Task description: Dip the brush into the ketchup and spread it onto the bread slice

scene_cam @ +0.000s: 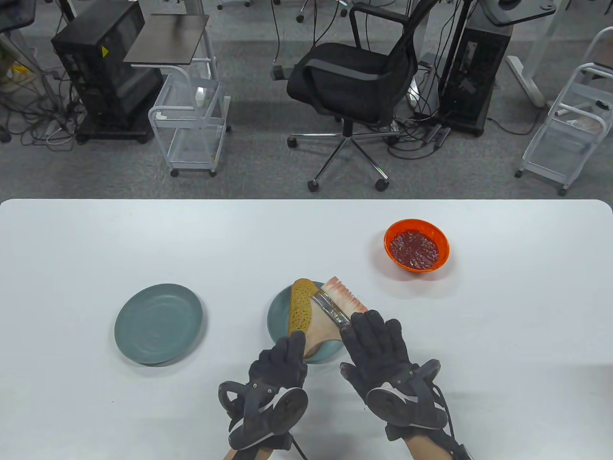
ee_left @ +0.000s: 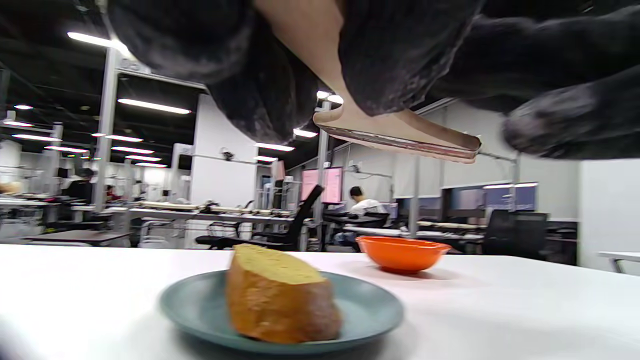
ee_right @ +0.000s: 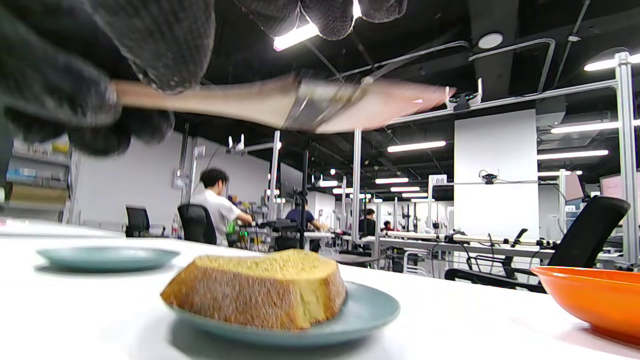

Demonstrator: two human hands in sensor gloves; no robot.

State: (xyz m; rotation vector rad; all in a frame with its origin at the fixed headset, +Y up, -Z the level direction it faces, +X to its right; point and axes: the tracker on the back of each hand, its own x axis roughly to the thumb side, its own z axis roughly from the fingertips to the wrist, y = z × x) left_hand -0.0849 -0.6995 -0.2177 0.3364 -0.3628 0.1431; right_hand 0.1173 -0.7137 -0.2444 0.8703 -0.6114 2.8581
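A slice of brown bread (scene_cam: 301, 306) lies on a teal plate (scene_cam: 277, 318) at the table's front middle. A flat brush (scene_cam: 337, 298) with a wooden handle, a metal band and pink-tipped bristles hangs just above the plate, bristles pointing away from me. My left hand (scene_cam: 293, 344) grips the handle's end. My right hand (scene_cam: 371, 322) holds the handle beside the metal band. An orange bowl (scene_cam: 415, 223) of ketchup (scene_cam: 414, 249) stands to the far right. The left wrist view shows the bread (ee_left: 277, 295), brush (ee_left: 400, 135) and bowl (ee_left: 402, 252). The right wrist view shows the brush (ee_right: 320, 102) over the bread (ee_right: 260, 287).
A second teal plate (scene_cam: 158, 323), with nothing on it, sits at the front left; it also shows in the right wrist view (ee_right: 107, 257). The white table's far edge (scene_cam: 306, 200) runs behind the bowl, with an office chair and carts beyond.
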